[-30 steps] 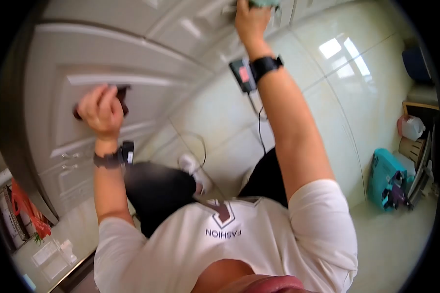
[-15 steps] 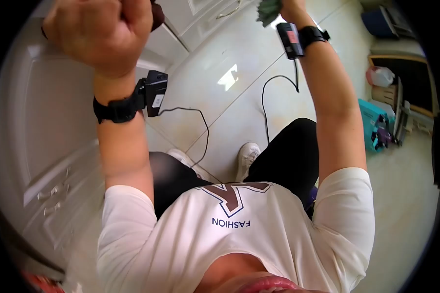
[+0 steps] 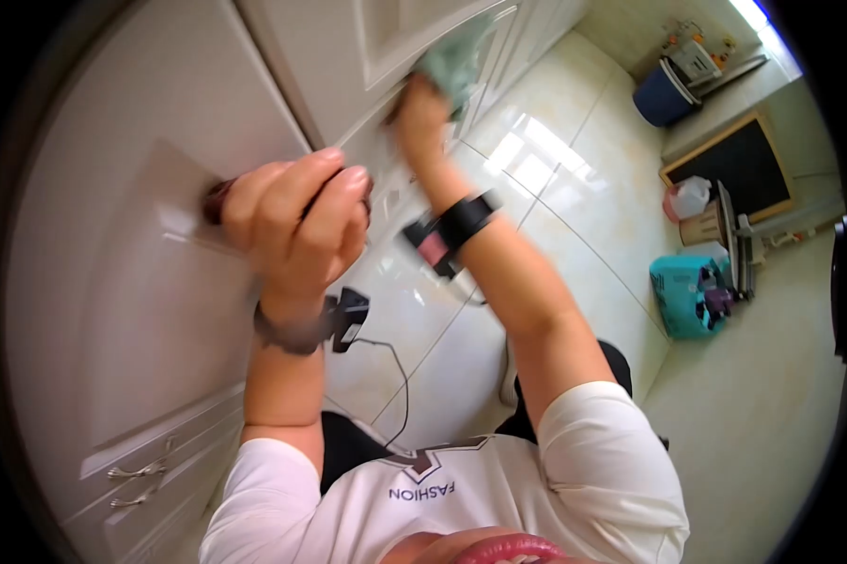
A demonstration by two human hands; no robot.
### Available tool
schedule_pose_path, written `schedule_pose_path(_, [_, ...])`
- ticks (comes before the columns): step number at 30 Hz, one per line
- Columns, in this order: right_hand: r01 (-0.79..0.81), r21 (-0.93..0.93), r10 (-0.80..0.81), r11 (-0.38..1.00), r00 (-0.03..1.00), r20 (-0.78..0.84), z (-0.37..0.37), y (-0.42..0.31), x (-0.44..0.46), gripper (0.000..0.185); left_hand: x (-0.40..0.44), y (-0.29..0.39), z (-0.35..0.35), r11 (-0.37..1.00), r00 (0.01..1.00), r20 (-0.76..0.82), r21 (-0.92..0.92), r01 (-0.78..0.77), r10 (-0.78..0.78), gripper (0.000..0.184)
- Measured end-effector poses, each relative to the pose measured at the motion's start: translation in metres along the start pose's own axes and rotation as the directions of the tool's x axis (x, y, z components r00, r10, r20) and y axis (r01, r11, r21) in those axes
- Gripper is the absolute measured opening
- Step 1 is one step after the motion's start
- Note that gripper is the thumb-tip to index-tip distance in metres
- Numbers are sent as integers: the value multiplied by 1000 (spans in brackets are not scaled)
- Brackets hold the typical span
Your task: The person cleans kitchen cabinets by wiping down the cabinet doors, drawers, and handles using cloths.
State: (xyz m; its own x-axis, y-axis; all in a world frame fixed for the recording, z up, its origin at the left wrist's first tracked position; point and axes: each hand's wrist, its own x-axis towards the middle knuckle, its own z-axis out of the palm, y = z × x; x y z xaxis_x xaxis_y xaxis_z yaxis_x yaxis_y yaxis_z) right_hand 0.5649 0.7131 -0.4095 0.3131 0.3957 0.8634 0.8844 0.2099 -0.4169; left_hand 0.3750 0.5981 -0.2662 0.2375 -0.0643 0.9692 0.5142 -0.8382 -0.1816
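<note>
My left hand (image 3: 296,221) is closed around a dark reddish-brown object (image 3: 218,201). One end pokes out left of the fist and a little shows at the right; its kind is hidden by the fingers. My right hand (image 3: 423,117), blurred, grips a grey-green cloth (image 3: 453,66). The cloth lies at the front of a pale cabinet door (image 3: 348,47), seemingly touching it. Each wrist wears a black strap with a small black device, the left device (image 3: 350,318) trailing a thin cable.
A tall pale cabinet panel (image 3: 94,244) fills the left side, with metal handles (image 3: 137,470) low down. Glossy tiles (image 3: 574,254) cover the floor. To the right stand a dark blue bucket (image 3: 665,97), a black framed board (image 3: 738,169) and a turquoise bag (image 3: 683,299).
My right hand has swung left with the cloth, from over the floor to the cabinet front. The left hand appears lower and further right. The view has shifted, showing more cabinet.
</note>
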Motion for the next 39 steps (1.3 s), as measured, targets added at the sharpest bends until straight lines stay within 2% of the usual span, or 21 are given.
schedule_pose_path(1, [-301, 517, 372, 801, 927, -38, -21, -67, -3, 41, -1, 3, -4, 999, 998, 56, 31, 12, -13, 18])
schedule_pose_path(2, [-353, 638, 511, 685, 857, -74, -17, -97, -21, 42, -3, 7, -4, 999, 991, 129, 49, 24, -30, 19])
schedule_pose_path(4, [-75, 119, 60, 990, 990, 127, -33, -124, -55, 44, -7, 16, -12, 998, 983, 178, 50, 26, -34, 18])
schedule_pose_path(6, [-424, 657, 448, 623, 882, 144, -52, -140, -28, 45, 0, 16, -19, 995, 951, 306, 75, -59, 33, 19])
schedule_pose_path(7, [-384, 700, 446, 602, 889, 104, -52, -132, -17, 45, 9, 14, -23, 986, 938, 342, 129, -106, 56, 19])
schedule_pose_path(9, [-482, 579, 510, 657, 850, 129, -26, -93, 12, 47, 24, 12, -24, 963, 953, 304, 254, -91, 10, 20])
schedule_pose_path(13, [-729, 581, 854, 362, 509, 107, -29, -3, 123, 52, 39, 20, -11, 870, 969, 240, 462, -171, 63, 22])
schedule_pose_path(14, [-634, 564, 772, 530, 636, -10, -14, 36, 131, 51, 42, 25, -8, 848, 954, 288, 483, -219, 82, 23])
schedule_pose_path(17, [-555, 729, 829, 401, 559, -31, -1, 127, 148, 52, 43, 29, -4, 821, 887, 451, 467, -330, 100, 23])
schedule_pose_path(20, [-697, 620, 824, 360, 549, 139, 18, 197, 106, 59, 25, 21, -20, 745, 861, 509, 576, -336, -4, 19])
schedule_pose_path(23, [-841, 537, 905, 63, 276, 325, 30, 216, 88, 61, 6, 11, -32, 691, 873, 487, 643, -332, -34, 20])
schedule_pose_path(26, [-760, 636, 961, 134, 258, 105, 46, 211, 79, 57, -1, 9, -31, 612, 874, 485, 686, -393, 17, 25])
schedule_pose_path(27, [-760, 614, 913, 212, 378, 152, 55, 217, 73, 52, 6, 12, -22, 588, 874, 486, 709, -390, -6, 28])
schedule_pose_path(29, [-641, 613, 838, 461, 543, -62, 36, 187, 95, 36, 14, 15, -12, 589, 874, 481, 725, -356, -65, 31])
schedule_pose_path(30, [-570, 644, 770, 511, 636, -49, 16, 163, 110, 25, 14, 14, -12, 607, 864, 498, 708, -361, -67, 32])
schedule_pose_path(31, [-301, 910, 808, 287, 586, -61, 21, 142, 119, 19, 14, 14, -11, 618, 859, 509, 695, -367, -62, 33])
schedule_pose_path(32, [-414, 795, 664, 443, 748, 19, -9, 117, 126, 33, 13, 13, -12, 625, 851, 523, 682, -379, -54, 34])
schedule_pose_path(35, [-362, 733, 430, 576, 897, 105, -34, 46, 114, 76, 11, 14, -15, 628, 857, 512, 687, -365, -62, 35])
schedule_pose_path(36, [-197, 568, 228, 799, 973, 16, -36, 24, 95, 85, 13, 13, -14, 626, 862, 501, 697, -350, -76, 35])
schedule_pose_path(37, [-213, 628, 183, 748, 977, 113, -46, 1, 77, 74, 13, 14, -11, 635, 885, 458, 708, -308, -81, 33])
schedule_pose_path(39, [166, 390, -292, 906, 912, 289, -80, -28, 54, 60, 4, 15, -5, 624, 928, 358, 749, -222, -99, 29])
